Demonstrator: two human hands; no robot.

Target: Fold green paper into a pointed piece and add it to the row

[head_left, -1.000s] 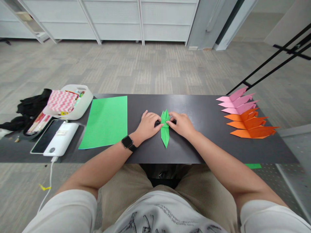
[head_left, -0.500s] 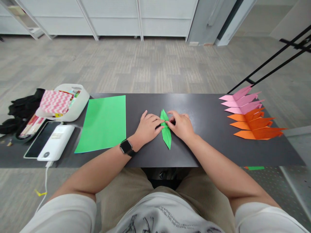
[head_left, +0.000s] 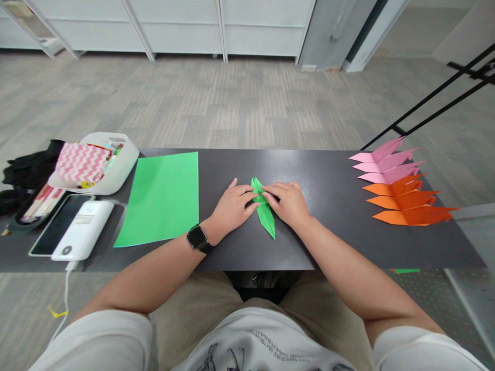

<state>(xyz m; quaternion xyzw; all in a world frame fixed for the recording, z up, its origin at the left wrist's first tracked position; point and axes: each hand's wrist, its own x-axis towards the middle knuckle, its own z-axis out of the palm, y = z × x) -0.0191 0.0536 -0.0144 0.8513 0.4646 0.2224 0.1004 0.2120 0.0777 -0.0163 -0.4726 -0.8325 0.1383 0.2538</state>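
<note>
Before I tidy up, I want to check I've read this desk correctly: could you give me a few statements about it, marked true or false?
1. The left hand and right hand both touch the folded green paper. True.
2. In view, the orange pieces sit below the pink pieces. True.
3. Both colours lie left of the hands. False: right of them.
4. The flat green sheet lies between the hands. False: left of both.
</note>
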